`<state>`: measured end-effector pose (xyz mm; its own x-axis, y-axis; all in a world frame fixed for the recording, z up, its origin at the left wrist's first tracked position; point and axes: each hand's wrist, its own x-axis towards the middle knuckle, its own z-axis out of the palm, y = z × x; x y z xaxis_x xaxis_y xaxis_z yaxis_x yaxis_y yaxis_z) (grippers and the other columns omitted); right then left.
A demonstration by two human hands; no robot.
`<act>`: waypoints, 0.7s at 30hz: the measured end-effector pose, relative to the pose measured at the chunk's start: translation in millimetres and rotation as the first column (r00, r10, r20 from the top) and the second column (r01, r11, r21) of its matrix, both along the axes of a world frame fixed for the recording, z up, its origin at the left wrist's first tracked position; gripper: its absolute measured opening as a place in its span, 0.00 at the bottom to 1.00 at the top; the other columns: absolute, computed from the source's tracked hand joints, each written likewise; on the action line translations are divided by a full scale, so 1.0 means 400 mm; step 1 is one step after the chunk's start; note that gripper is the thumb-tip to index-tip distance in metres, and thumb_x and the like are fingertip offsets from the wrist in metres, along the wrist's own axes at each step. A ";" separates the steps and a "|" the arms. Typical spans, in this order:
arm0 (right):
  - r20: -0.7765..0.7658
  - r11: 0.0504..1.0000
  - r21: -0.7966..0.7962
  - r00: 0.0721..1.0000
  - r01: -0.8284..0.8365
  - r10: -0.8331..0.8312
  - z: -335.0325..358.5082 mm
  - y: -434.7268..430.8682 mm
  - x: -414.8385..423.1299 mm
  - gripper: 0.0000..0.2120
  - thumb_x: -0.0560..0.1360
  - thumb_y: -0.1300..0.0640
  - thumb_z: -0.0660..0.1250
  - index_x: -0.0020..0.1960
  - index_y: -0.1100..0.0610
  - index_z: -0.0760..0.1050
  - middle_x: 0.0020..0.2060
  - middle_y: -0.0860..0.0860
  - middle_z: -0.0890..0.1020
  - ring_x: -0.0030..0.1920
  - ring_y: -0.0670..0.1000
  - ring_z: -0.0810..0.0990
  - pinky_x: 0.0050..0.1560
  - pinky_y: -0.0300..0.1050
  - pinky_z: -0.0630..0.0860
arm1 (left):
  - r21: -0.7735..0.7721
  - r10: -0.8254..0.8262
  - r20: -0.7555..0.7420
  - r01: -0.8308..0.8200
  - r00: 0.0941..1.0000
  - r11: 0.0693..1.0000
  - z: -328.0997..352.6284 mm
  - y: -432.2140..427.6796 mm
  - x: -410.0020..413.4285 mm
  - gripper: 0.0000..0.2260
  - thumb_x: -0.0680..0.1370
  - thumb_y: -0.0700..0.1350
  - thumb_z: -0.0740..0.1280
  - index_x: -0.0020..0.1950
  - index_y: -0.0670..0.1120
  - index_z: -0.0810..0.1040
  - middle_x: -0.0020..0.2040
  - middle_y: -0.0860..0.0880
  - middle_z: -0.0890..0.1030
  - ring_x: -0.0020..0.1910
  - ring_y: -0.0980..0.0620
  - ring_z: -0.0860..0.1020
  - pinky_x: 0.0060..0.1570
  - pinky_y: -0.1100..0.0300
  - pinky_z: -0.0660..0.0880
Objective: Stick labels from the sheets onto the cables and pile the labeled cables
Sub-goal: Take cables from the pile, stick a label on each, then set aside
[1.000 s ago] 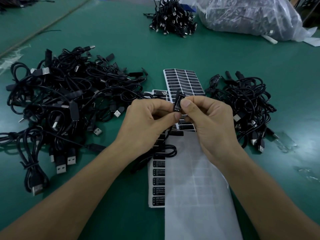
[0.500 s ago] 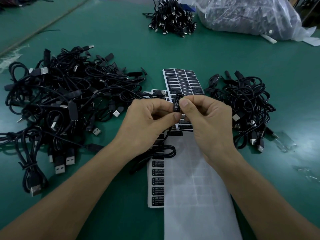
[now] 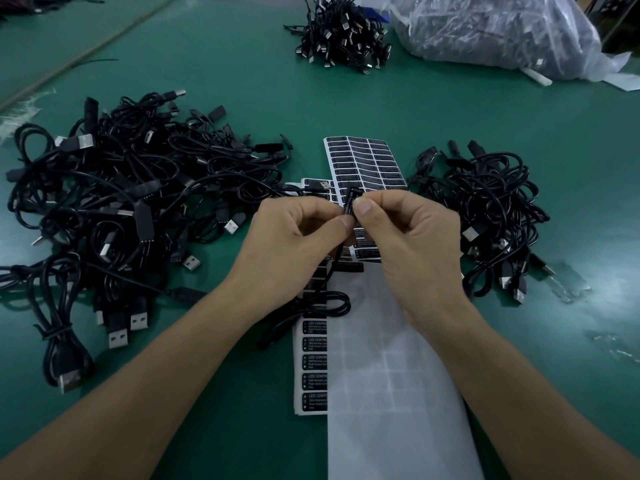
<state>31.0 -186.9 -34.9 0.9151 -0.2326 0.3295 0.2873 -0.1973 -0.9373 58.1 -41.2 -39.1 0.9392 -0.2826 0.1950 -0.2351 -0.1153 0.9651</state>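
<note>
Head view: both hands meet above green bench (image 3: 450,109). Left hand (image 3: 294,244) and right hand (image 3: 415,244) pinch small black cable block (image 3: 352,199) between thumbs and forefingers; grip narrow, tight on block, white lettering showing on its face. Cable (image 3: 325,303) hangs below grip, looped over label sheets (image 3: 367,161). White backing sheet (image 3: 391,393) nearer than grip. Large cable pile (image 3: 121,209) left of grip, smaller pile (image 3: 491,209) right. Beyond grip: another pile (image 3: 343,32), plastic bag (image 3: 495,29).

Left hand (image 3: 294,247), right hand (image 3: 415,244) bare; forearms (image 3: 166,375) bare; nails (image 3: 362,206) short.
</note>
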 end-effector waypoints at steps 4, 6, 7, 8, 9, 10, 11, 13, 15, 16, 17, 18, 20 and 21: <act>0.007 1.000 -0.001 1.000 0.004 -0.004 0.001 0.000 0.000 0.06 0.77 0.63 0.70 0.44 0.54 0.83 0.35 0.47 0.85 0.38 0.44 0.83 0.43 0.39 0.79 | -0.024 -0.007 -0.004 0.007 1.000 1.000 -0.004 -0.002 0.003 0.05 0.78 0.38 0.71 0.45 0.44 0.86 0.37 0.51 0.86 0.34 0.60 0.80 0.37 0.69 0.75; 0.004 1.000 0.000 1.000 0.007 -0.007 0.001 0.001 0.000 0.07 0.77 0.63 0.70 0.43 0.54 0.83 0.35 0.47 0.85 0.38 0.44 0.82 0.43 0.38 0.79 | -0.034 -0.018 -0.004 0.018 1.000 0.999 -0.005 -0.002 0.004 0.05 0.78 0.38 0.71 0.45 0.44 0.86 0.38 0.50 0.86 0.35 0.60 0.80 0.38 0.68 0.76; 0.003 1.000 0.000 1.000 0.008 -0.008 0.002 0.000 0.000 0.07 0.77 0.63 0.70 0.42 0.54 0.83 0.34 0.46 0.85 0.37 0.43 0.82 0.42 0.37 0.78 | -0.037 -0.025 -0.004 0.025 1.000 0.999 -0.005 -0.002 0.004 0.05 0.78 0.38 0.71 0.44 0.45 0.86 0.37 0.51 0.86 0.35 0.60 0.80 0.38 0.68 0.76; 0.001 1.000 0.001 1.000 0.010 -0.010 0.002 0.000 0.001 0.08 0.77 0.63 0.70 0.42 0.54 0.83 0.34 0.46 0.84 0.37 0.42 0.82 0.42 0.36 0.78 | -0.039 -0.031 0.000 0.031 1.000 0.999 -0.005 -0.002 0.004 0.06 0.78 0.38 0.71 0.44 0.46 0.86 0.37 0.52 0.86 0.35 0.61 0.80 0.38 0.69 0.76; -0.004 1.000 0.004 1.000 0.012 -0.011 0.003 -0.001 0.002 0.07 0.77 0.63 0.70 0.42 0.54 0.82 0.34 0.45 0.84 0.36 0.41 0.81 0.41 0.35 0.77 | -0.038 -0.036 0.004 0.036 0.999 0.999 -0.005 -0.002 0.004 0.07 0.78 0.39 0.71 0.43 0.48 0.85 0.37 0.53 0.86 0.35 0.61 0.80 0.38 0.69 0.76; -0.011 1.000 0.010 1.000 0.013 -0.013 0.003 -0.002 0.002 0.07 0.77 0.63 0.70 0.42 0.54 0.82 0.33 0.44 0.84 0.36 0.40 0.81 0.41 0.34 0.76 | -0.037 -0.041 0.005 0.041 0.999 0.998 -0.005 -0.001 0.004 0.07 0.78 0.39 0.71 0.43 0.48 0.85 0.37 0.53 0.85 0.35 0.61 0.80 0.39 0.69 0.76; -0.019 1.000 0.017 1.000 0.014 -0.014 0.004 -0.003 0.003 0.07 0.77 0.63 0.70 0.42 0.54 0.82 0.33 0.44 0.84 0.36 0.40 0.81 0.41 0.33 0.76 | -0.037 -0.044 0.003 0.044 0.999 0.998 -0.004 0.000 0.004 0.07 0.78 0.39 0.71 0.43 0.49 0.85 0.37 0.53 0.86 0.35 0.61 0.80 0.39 0.69 0.77; -0.036 1.000 0.031 0.999 0.007 -0.006 0.005 -0.004 0.004 0.06 0.77 0.63 0.70 0.42 0.55 0.83 0.34 0.45 0.84 0.36 0.40 0.81 0.41 0.34 0.76 | -0.036 -0.048 -0.001 0.048 0.999 0.998 -0.003 0.001 0.004 0.08 0.78 0.39 0.71 0.43 0.49 0.85 0.37 0.52 0.86 0.36 0.61 0.81 0.40 0.68 0.77; -0.047 0.999 0.039 0.999 0.000 0.002 0.005 -0.006 0.005 0.06 0.77 0.62 0.71 0.43 0.55 0.83 0.34 0.46 0.84 0.36 0.41 0.81 0.42 0.35 0.77 | -0.030 -0.047 -0.001 0.047 0.999 0.998 -0.004 0.001 0.005 0.07 0.79 0.39 0.70 0.43 0.48 0.85 0.38 0.50 0.86 0.36 0.59 0.80 0.40 0.65 0.78; -0.052 0.999 0.042 0.999 -0.002 0.004 0.005 -0.007 0.005 0.06 0.77 0.62 0.71 0.42 0.55 0.83 0.34 0.46 0.84 0.36 0.42 0.81 0.42 0.35 0.77 | -0.028 -0.046 -0.003 0.046 0.999 0.999 -0.004 0.001 0.006 0.06 0.79 0.39 0.70 0.43 0.47 0.85 0.39 0.48 0.86 0.37 0.58 0.80 0.41 0.63 0.78; -0.055 0.999 0.044 0.998 -0.004 0.006 0.006 -0.008 0.005 0.06 0.77 0.62 0.71 0.42 0.55 0.83 0.34 0.47 0.84 0.36 0.42 0.81 0.42 0.36 0.77 | -0.028 -0.047 -0.005 0.046 0.999 0.999 -0.005 0.001 0.006 0.05 0.79 0.39 0.70 0.44 0.45 0.85 0.40 0.46 0.86 0.38 0.56 0.80 0.42 0.60 0.79; -0.059 0.999 0.044 0.998 -0.005 0.008 0.006 -0.008 0.005 0.06 0.77 0.62 0.71 0.42 0.54 0.83 0.34 0.47 0.84 0.37 0.43 0.81 0.42 0.37 0.77 | -0.030 -0.049 -0.005 0.048 0.999 0.998 -0.006 0.002 0.007 0.05 0.79 0.39 0.70 0.45 0.45 0.85 0.41 0.46 0.86 0.38 0.56 0.80 0.44 0.58 0.80; -0.066 0.999 0.042 0.998 -0.005 0.008 0.006 -0.009 0.005 0.07 0.77 0.61 0.71 0.42 0.54 0.83 0.35 0.48 0.85 0.37 0.44 0.82 0.43 0.38 0.78 | -0.029 -0.054 0.001 0.054 0.999 0.998 -0.007 0.003 0.007 0.05 0.79 0.39 0.70 0.45 0.45 0.85 0.41 0.46 0.86 0.39 0.56 0.81 0.44 0.60 0.80; -0.068 0.999 0.040 0.998 -0.004 0.007 0.006 -0.010 0.005 0.07 0.77 0.61 0.71 0.42 0.53 0.83 0.35 0.48 0.85 0.37 0.44 0.81 0.43 0.38 0.78 | -0.025 -0.056 0.004 0.056 0.998 0.998 -0.008 0.003 0.008 0.05 0.79 0.40 0.70 0.45 0.45 0.85 0.41 0.46 0.86 0.39 0.57 0.81 0.44 0.61 0.80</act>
<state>33.0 -190.7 -32.7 0.9363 -0.2394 0.2569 0.2235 -0.1580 -0.9618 61.1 -40.0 -42.4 0.9213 -0.3298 0.2061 -0.2440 -0.0776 0.9667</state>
